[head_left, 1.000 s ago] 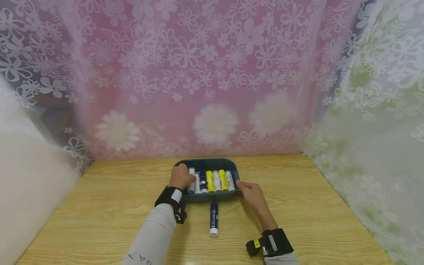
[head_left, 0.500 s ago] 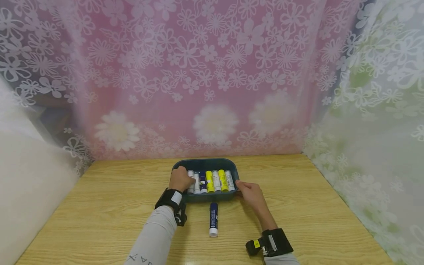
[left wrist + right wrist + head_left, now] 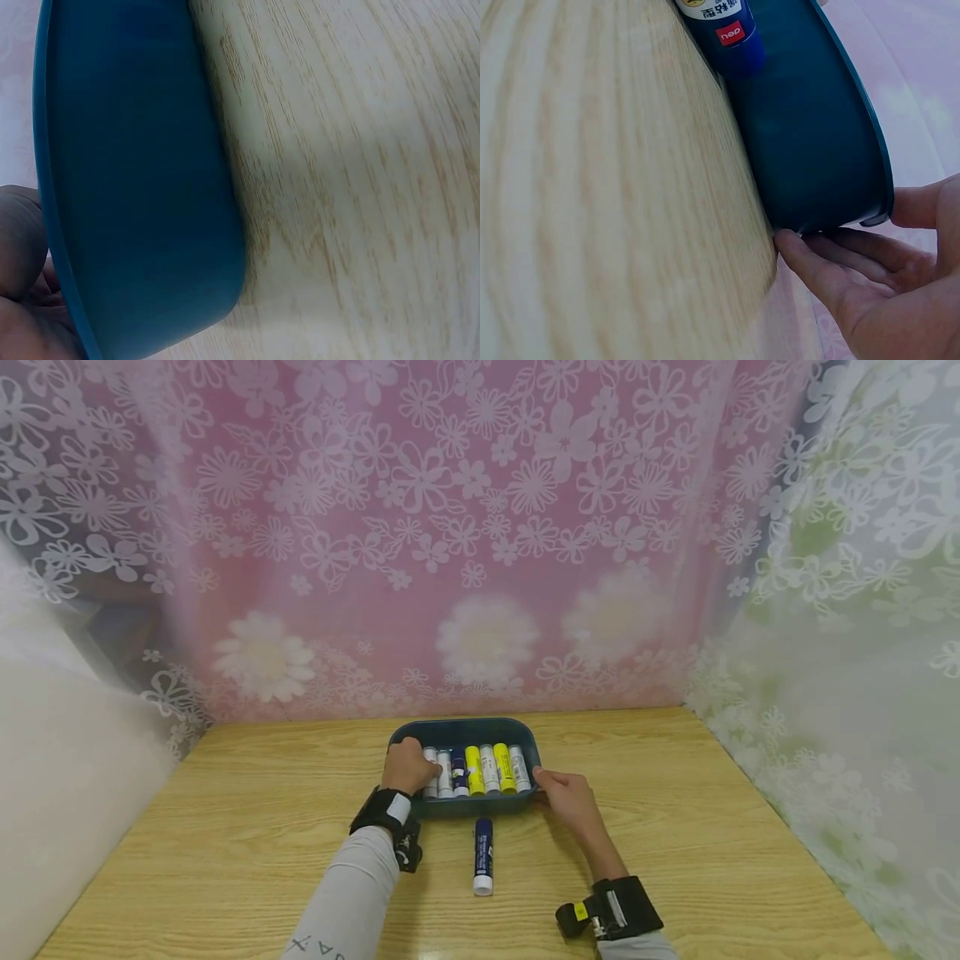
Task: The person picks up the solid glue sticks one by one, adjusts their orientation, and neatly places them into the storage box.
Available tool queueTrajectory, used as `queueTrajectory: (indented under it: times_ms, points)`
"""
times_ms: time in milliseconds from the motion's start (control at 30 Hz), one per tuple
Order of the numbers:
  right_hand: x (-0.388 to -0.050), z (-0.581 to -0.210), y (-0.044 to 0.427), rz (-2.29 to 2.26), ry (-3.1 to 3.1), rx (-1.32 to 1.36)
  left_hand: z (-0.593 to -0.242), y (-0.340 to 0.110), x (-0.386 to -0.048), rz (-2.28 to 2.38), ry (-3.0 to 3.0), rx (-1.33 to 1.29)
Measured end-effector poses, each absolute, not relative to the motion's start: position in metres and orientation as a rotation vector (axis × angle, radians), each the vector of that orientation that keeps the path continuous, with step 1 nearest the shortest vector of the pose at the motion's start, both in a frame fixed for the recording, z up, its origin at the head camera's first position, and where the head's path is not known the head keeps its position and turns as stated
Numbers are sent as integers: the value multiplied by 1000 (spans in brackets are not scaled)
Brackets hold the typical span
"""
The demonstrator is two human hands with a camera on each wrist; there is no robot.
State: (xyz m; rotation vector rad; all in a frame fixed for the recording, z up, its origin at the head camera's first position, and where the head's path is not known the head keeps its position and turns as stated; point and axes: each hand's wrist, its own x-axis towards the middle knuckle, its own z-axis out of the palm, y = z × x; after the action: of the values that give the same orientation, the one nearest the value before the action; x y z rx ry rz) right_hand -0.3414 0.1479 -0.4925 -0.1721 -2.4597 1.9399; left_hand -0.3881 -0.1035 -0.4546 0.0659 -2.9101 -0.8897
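A dark teal tray (image 3: 472,807) holds a side-by-side row of several glue sticks, white, yellow and blue. Inside its left end, my left hand (image 3: 407,768) has its thumb across the leftmost white glue stick (image 3: 430,760); its other fingers are mostly hidden. Only part of that hand (image 3: 26,285) shows behind the tray wall (image 3: 142,180) in the left wrist view. My right hand (image 3: 572,800) grips the tray's right end, thumb at the rim and fingers low against the wall, as the right wrist view shows. Before the tray lies a blue glue stick (image 3: 483,857) with a white end.
Everything stands on a wood-grain table (image 3: 262,835). A pink flowered curtain (image 3: 465,527) hangs along its back edge, and pale flowered sheeting (image 3: 847,693) borders the right side. The loose blue glue stick lies close to the tray's front wall.
The leftmost white glue stick has dropped a little and shifted slightly left, and my left hand has lowered with it. My right hand and the loose blue glue stick keep their places.
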Motion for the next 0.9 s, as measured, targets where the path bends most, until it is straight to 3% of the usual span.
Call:
queueTrajectory:
  times_ms: [900]
  points:
    - [-342,-496,149,1911,-2494,-184,-453,-102,-387,-851,-2935,78]
